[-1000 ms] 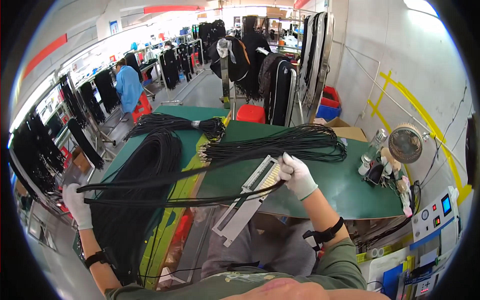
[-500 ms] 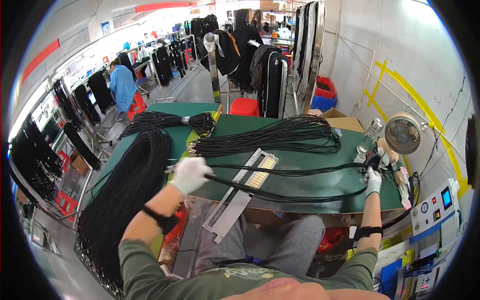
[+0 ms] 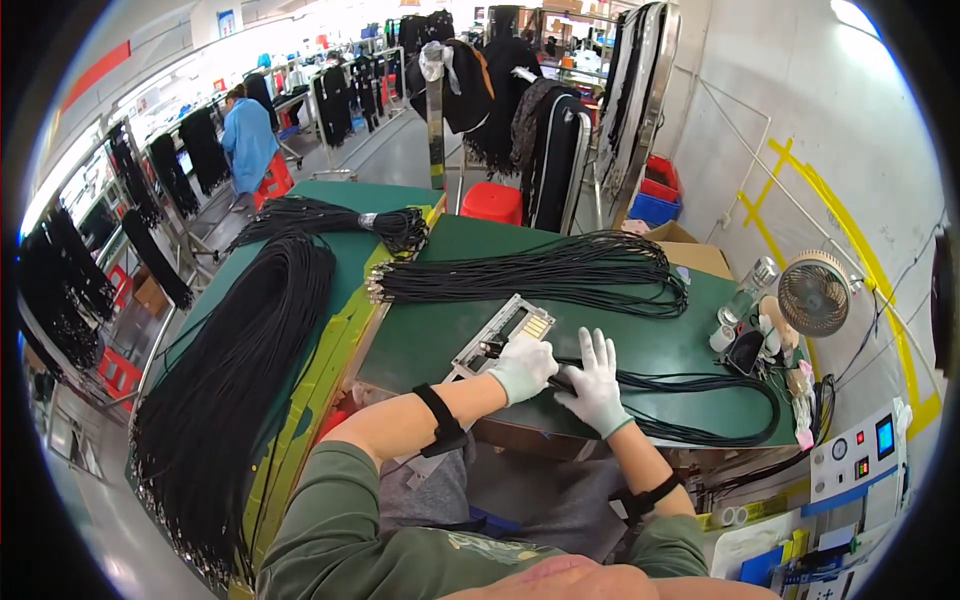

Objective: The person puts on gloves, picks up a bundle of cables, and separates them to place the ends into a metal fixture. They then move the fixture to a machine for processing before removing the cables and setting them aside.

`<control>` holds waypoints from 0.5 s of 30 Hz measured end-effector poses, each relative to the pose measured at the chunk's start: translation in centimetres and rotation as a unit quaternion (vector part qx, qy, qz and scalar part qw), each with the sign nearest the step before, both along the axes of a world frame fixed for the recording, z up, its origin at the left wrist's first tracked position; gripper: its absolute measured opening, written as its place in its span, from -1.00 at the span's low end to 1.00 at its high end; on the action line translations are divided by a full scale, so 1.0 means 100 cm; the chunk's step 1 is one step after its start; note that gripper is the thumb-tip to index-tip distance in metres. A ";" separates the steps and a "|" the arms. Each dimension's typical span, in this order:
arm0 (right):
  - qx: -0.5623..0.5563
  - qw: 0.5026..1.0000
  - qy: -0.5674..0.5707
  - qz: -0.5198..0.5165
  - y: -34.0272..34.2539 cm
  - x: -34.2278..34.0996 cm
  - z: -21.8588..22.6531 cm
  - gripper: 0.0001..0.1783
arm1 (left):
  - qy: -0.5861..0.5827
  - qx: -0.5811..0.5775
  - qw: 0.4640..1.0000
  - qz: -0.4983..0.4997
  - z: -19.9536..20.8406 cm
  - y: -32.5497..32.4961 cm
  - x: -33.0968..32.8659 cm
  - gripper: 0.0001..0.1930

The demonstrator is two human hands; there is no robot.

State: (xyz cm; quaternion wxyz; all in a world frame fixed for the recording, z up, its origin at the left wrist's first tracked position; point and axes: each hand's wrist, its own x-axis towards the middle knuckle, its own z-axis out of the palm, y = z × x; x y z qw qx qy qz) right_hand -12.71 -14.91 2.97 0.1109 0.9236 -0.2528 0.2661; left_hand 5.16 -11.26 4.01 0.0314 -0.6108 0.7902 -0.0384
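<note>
My left hand (image 3: 525,369), in a white glove, is closed around one end of a bundle of black cables (image 3: 700,382), just over the metal fixture. My right hand (image 3: 596,384), also gloved, lies flat across the cables beside it with its fingers spread. From there the cables run right over the green table and loop back near its right edge. The metal fixture (image 3: 470,362), a slotted frame with a row of pale yellow blocks (image 3: 536,328), sits partly hidden under my left hand and forearm. Dark cable ends stick out left of that hand.
A long bundle of black cables (image 3: 520,278) lies across the green table (image 3: 425,343). Another large cable pile (image 3: 235,390) covers the left side. At the right stand a small fan (image 3: 813,292), a clear bottle (image 3: 757,276) and a control box (image 3: 853,452). A person in blue (image 3: 248,143) sits far left.
My left hand has moved right with the cable ends. My right hand has let go of the loop at the right and moved left, flat onto the cables. The fixture is now more covered.
</note>
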 end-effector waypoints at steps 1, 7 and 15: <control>0.003 1.000 0.003 0.004 -0.008 0.005 -0.013 -0.54 | 0.003 0.002 1.000 0.002 -0.003 0.003 -0.001 -0.76; 0.177 0.984 -0.002 -0.011 -0.037 0.014 -0.053 -0.76 | 0.131 -0.229 0.965 -0.007 -0.006 0.042 0.044 -0.62; 0.162 0.986 -0.050 -0.005 -0.049 0.013 -0.061 -0.80 | 0.257 -0.164 0.938 0.165 -0.064 0.114 0.102 -0.55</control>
